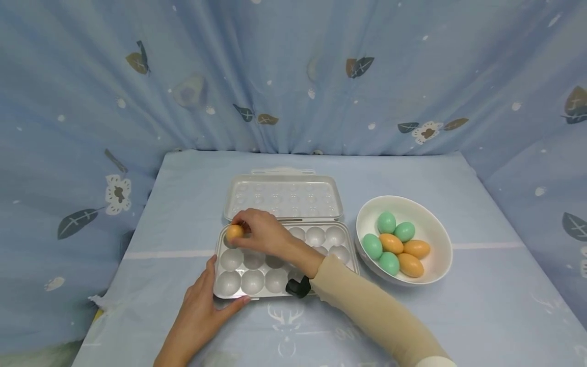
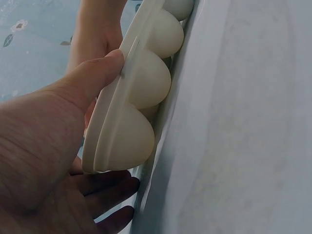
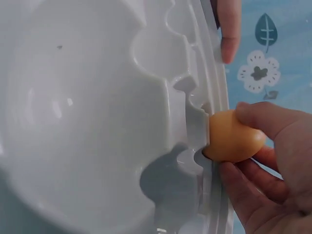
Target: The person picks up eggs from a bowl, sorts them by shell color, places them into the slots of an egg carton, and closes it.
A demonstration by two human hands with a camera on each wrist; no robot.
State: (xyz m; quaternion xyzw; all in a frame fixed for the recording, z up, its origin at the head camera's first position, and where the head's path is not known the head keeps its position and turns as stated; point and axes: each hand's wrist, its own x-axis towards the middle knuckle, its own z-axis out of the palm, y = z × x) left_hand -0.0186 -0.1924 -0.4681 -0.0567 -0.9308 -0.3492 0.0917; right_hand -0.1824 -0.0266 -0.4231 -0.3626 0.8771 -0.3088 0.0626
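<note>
An egg box (image 1: 275, 283) of pale plastic lies with its lid (image 1: 284, 196) laid back behind it. My right hand (image 1: 263, 232) pinches an orange egg (image 3: 234, 136) between thumb and fingers at the back left cup. In the right wrist view the egg's inner end sits in the cup's opening. My left hand (image 1: 199, 308) rests against the box's front left corner, thumb along the front rim and straight fingers beside the left wall. In the left wrist view, the left thumb touches the rim above the rounded cups (image 2: 151, 78).
A white bowl (image 1: 437, 260) right of the box holds several green eggs (image 1: 387, 223) and 3 orange eggs (image 1: 410, 265). The table (image 1: 486, 295) has a light blue cloth, and a patterned blue curtain (image 1: 293, 76) hangs behind and at the sides.
</note>
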